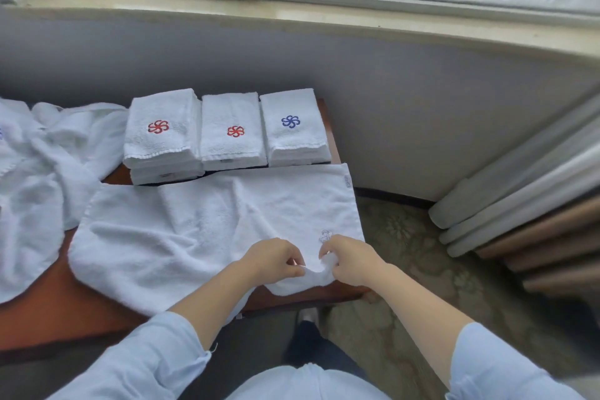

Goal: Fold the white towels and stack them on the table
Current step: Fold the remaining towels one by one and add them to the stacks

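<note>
Pinching the near edge of the spread towel [211,227] with both hands, close together, right of centre on the front edge.

- left hand [276,258]: grip pressed together on the towel, thumb and curled fingers pinching a fold of the edge.
- right hand [349,261]: same grip, fingers curled in and pinching the cloth just beside the left. A small hump of fabric is bunched between the two hands.
- Spread towel lies mostly flat on the tabletop [48,312], long side left-right, lightly wrinkled. Its near edge droops a little over the tabletop front, and its right edge sits at the tabletop's right end.
- faint blue emblem [325,235] on the towel, just beyond the right hand; it looks washed out.
- small tag [347,180] at the towel's far right corner.
- Three folded stacks in a row along the far edge, touching or nearly so: left stack [159,133] with a red pinwheel mark and another folded towel visible under it; middle stack [232,133] with a red mark; right stack [293,127] with a blue mark and several layers.
- The stacks sit just behind the spread towel's far edge.
- unfolded pile [39,172] of white towels, crumpled, on the left end of the tabletop, reaching the left stack.
- Light blue sleeves [156,357] pushed up to mid-forearm.
- Background: window sill [292,14] above a grey wall, patterned carpet [406,253] to the right.
</note>
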The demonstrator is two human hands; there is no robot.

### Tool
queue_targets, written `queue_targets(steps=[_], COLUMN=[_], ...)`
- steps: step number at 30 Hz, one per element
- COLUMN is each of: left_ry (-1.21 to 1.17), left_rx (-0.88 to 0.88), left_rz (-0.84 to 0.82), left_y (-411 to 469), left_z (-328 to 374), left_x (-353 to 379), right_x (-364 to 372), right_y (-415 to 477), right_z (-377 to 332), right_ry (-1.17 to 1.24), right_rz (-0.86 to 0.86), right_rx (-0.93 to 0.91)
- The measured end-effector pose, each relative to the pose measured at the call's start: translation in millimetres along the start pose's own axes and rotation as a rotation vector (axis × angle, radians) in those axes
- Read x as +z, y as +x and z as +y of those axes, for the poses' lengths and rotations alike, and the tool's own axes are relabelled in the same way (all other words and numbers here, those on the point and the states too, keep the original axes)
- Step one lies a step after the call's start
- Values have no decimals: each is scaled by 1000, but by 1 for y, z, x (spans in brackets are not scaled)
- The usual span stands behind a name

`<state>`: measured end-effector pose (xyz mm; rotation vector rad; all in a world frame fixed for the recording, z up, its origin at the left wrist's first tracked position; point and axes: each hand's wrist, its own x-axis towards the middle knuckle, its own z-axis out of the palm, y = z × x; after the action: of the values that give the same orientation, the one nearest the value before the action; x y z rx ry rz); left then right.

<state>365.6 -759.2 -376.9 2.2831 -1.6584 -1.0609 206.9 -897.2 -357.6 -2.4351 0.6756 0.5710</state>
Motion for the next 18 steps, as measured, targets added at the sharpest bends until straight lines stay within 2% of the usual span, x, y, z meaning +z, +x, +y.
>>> queue_targets(steps=[10,18], left_ry=[-39,-41], left_rx=[-17,-85], left_rz=[-52,173], left_y=[-34,-70], left_z=[17,6], left_x=[47,43], right_x=[57,61], right_y=[-62,-64], right_z=[13,-20], right_ry=[-5,53], right_rz=[30,222], right_rx=[129,118])
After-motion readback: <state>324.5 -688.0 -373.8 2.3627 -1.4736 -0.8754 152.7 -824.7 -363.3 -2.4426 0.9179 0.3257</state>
